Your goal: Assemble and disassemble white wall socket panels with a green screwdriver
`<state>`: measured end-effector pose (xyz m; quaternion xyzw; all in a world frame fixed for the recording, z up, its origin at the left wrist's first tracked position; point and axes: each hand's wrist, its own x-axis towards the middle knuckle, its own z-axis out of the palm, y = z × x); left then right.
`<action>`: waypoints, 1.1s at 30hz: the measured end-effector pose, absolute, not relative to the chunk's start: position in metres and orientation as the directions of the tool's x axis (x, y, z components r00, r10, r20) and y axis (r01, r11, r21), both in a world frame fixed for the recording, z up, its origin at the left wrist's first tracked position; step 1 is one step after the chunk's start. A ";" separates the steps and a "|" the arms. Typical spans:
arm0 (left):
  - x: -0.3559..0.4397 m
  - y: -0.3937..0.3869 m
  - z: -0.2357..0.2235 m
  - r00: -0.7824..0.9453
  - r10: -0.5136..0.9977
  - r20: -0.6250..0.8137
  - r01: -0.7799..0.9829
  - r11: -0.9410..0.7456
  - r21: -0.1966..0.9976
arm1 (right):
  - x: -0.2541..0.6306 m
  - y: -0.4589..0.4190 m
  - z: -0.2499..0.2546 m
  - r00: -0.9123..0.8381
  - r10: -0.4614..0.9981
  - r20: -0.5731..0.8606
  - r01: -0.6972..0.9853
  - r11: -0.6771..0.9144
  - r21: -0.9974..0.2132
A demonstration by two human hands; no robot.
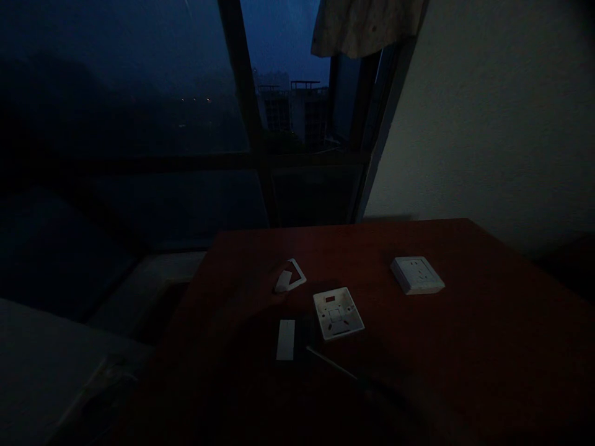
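Neither of my hands can be made out in the dark head view. On the red-brown table, a white square wall box lies with its hollow side up, slots and holes showing inside. To its left is a white switch piece with a dark surround. A screwdriver points its thin metal shaft towards that piece; its handle fades into the dark. Behind them lies a white frame, partly hidden, with a small white piece over its left side.
A white socket on a box sits at the table's right rear. Beyond the table stand a dark-framed window and a short curtain. A pale wall rises on the right. A pale surface is at the lower left.
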<state>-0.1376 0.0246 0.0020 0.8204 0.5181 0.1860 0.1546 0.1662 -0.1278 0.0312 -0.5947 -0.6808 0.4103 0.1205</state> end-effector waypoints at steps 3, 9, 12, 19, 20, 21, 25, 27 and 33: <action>-0.138 0.014 -0.001 0.391 0.903 0.178 0.794 -0.429 0.431 | 0.169 -0.125 0.027 -0.254 0.912 -0.324 0.724 -0.043 -0.689; -0.139 -0.043 -0.013 0.326 0.934 0.147 0.778 -0.353 0.520 | 0.181 -0.110 0.027 -0.313 0.867 -0.387 0.733 -0.038 -0.679; -0.138 -0.067 -0.018 0.321 0.946 0.051 0.760 -0.289 0.583 | 0.178 -0.103 0.045 -0.387 0.867 -0.315 0.696 0.050 -0.716; -0.129 -0.083 -0.020 0.308 0.951 -0.004 0.738 -0.237 0.632 | 0.161 -0.089 0.072 -0.544 0.805 -0.235 0.661 0.239 -0.711; -0.129 -0.083 -0.019 0.306 0.952 -0.004 0.735 -0.234 0.637 | 0.159 -0.088 0.072 -0.558 0.799 -0.224 0.662 0.266 -0.700; -0.128 -0.084 -0.019 0.307 0.952 -0.004 0.731 -0.233 0.642 | 0.157 -0.087 0.073 -0.568 0.795 -0.215 0.668 0.292 -0.685; -0.128 -0.086 -0.015 0.335 0.942 -0.006 0.706 -0.247 0.664 | 0.148 -0.083 0.079 -0.588 0.778 -0.219 0.711 0.369 -0.598; -0.127 -0.086 -0.013 0.348 0.937 0.002 0.694 -0.259 0.672 | 0.144 -0.082 0.084 -0.591 0.772 -0.235 0.738 0.399 -0.544; -0.121 -0.084 -0.013 0.329 0.943 0.044 0.682 -0.269 0.681 | 0.136 -0.077 0.094 -0.617 0.733 -0.287 0.775 0.500 -0.387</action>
